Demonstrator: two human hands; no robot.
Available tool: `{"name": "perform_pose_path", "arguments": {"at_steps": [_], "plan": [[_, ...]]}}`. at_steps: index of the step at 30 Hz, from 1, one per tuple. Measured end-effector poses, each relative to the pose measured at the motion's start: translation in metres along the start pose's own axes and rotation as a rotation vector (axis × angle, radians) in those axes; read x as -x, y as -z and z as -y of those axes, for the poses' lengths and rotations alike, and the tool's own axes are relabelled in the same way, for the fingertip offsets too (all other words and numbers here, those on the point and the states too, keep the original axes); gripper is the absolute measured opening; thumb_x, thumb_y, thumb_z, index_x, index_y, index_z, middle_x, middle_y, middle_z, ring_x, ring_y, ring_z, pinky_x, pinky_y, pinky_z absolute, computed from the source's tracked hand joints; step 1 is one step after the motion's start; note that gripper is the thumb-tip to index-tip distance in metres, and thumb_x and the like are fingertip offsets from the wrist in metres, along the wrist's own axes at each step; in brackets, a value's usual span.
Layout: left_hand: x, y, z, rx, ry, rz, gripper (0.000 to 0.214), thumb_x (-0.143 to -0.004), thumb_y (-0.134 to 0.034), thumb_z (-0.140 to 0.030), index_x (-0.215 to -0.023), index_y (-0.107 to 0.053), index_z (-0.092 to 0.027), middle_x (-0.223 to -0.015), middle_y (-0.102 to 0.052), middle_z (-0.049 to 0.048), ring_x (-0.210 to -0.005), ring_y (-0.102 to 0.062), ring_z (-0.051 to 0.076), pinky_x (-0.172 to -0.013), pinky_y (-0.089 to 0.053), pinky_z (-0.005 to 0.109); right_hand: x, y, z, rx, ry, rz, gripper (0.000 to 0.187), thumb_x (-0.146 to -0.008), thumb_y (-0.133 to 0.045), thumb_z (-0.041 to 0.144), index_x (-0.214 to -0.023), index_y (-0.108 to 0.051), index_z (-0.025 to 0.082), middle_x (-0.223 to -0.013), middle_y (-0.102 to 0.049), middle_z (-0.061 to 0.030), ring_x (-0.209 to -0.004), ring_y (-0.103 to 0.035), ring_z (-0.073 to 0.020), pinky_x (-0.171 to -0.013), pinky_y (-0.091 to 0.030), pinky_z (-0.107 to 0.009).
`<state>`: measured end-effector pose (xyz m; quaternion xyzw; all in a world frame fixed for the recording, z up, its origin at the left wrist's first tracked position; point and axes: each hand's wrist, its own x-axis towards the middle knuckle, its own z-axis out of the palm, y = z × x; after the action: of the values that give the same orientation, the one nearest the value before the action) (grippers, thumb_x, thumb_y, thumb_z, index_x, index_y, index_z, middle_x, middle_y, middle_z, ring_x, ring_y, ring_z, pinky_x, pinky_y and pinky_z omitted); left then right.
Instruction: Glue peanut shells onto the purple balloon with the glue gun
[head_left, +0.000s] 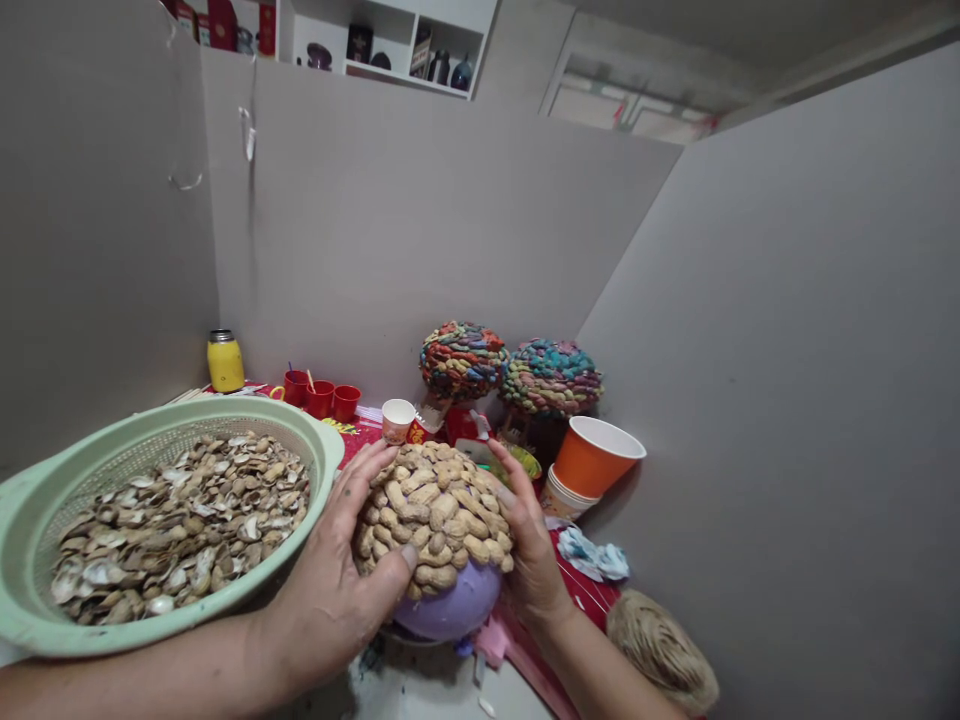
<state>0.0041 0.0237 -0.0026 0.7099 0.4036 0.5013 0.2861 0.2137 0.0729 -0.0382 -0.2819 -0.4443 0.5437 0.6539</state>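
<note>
Between my hands sits a round purple balloon (455, 606), its upper part covered with closely packed peanut shells (442, 515). My left hand (356, 550) cups its left side, with the thumb pressed on the shells near their lower edge. On the opposite side my right hand (531, 535) curves around the shells, fingers pointing up and away. A bare purple band shows at the bottom, facing me. To the left, a pale green plastic colander (319, 440) holds many loose peanut shell halves (187, 530).
Behind stand two colourful shell-covered domes (463, 360), red cups (320, 398), a paper cup (398, 418) and a yellow jar (225, 362). On the right are an orange paper bucket (592, 458), a crumpled cloth (594, 555) and a twine bundle (660, 650). Grey panels (435, 220) enclose the table.
</note>
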Motion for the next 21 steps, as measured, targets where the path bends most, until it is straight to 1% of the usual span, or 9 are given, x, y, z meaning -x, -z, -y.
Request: {"name": "perform_pose_path", "arguments": {"at_steps": [7,13,17,21], "plan": [[-0.0006,-0.0018,-0.0041,0.016,0.023,0.013,0.063,-0.082,-0.055,-0.02,-0.142,-0.036,-0.023,-0.15,-0.04,0.0134,-0.137,-0.039,0.034,-0.115,-0.027,0.061,0.0009,-0.0016,0.0002,0.012,-0.02,-0.002,0.066,-0.084,-0.066,0.04,-0.144,-0.038,0.038,-0.129,-0.065,-0.002,-0.119,-0.059,-0.0258,-0.104,-0.042,-0.043],[-0.0024,-0.0012,-0.0047,0.003,0.015,0.012,0.061,-0.082,-0.056,-0.02,-0.14,-0.038,-0.023,-0.147,-0.044,0.0137,-0.135,-0.043,0.034,-0.113,-0.03,0.06,0.0016,-0.0018,0.0,0.006,-0.02,-0.005,0.068,-0.083,-0.068,0.041,-0.144,-0.038,0.036,-0.129,-0.064,-0.0032,-0.118,-0.06,-0.0269,-0.102,-0.043,-0.043],[-0.002,-0.002,-0.005,0.005,0.024,0.013,0.061,-0.082,-0.056,-0.02,-0.14,-0.038,-0.023,-0.147,-0.044,0.0136,-0.135,-0.043,0.034,-0.114,-0.03,0.06,0.0029,-0.0036,0.0013,0.015,-0.02,-0.018,0.064,-0.083,-0.068,0.041,-0.141,-0.041,0.037,-0.128,-0.065,-0.0017,-0.118,-0.06,-0.0259,-0.102,-0.043,-0.041],[-0.0014,-0.0035,-0.0042,0.021,0.032,0.014,0.062,-0.082,-0.055,-0.019,-0.141,-0.037,-0.025,-0.148,-0.043,0.0124,-0.136,-0.042,0.032,-0.114,-0.029,0.06,0.0029,-0.0052,0.0022,0.017,-0.016,-0.027,0.068,-0.082,-0.068,0.042,-0.143,-0.04,0.035,-0.127,-0.065,-0.0037,-0.117,-0.06,-0.0271,-0.101,-0.044,-0.043]]}}
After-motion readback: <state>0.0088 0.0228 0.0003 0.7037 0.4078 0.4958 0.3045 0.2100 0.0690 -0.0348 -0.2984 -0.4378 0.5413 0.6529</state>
